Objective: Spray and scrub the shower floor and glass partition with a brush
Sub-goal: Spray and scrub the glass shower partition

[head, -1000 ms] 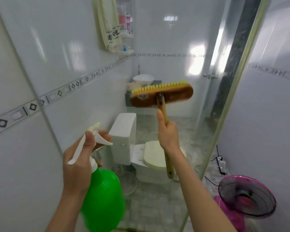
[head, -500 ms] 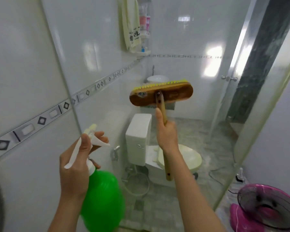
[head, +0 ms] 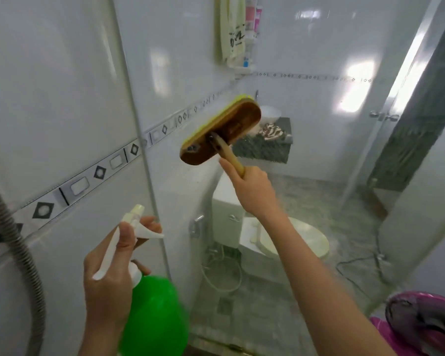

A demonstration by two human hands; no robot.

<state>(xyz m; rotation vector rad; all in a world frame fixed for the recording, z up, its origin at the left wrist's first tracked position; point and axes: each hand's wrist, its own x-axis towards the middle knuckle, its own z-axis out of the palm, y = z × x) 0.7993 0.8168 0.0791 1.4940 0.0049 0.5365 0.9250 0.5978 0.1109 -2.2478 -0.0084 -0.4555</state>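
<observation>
Glass partition (head: 306,111) takes up most of the view. It is clear and glare-streaked, and runs right from a pale upright frame strip. The toilet (head: 288,242) and the grey floor show through it.

The spray bottle (head: 152,314) sits low at the near left. It is green with a white trigger top, its body is blurred, and the bottom edge cuts off its base.

The brush (head: 220,131) is raised at mid height by the left part of the glass. It has a brown oblong wooden head, yellow-green bristles and a pale handle. The bristles face away toward the pane, and I cannot tell whether they touch it.

The left hand (head: 106,276) is wrapped round the bottle's neck, with fingers at the trigger. The right hand (head: 252,191) is closed round the handle just below the head and hides the rest of the handle.

Half a second ago the head lay level with its bristles up. Now it slants, left end low.
</observation>
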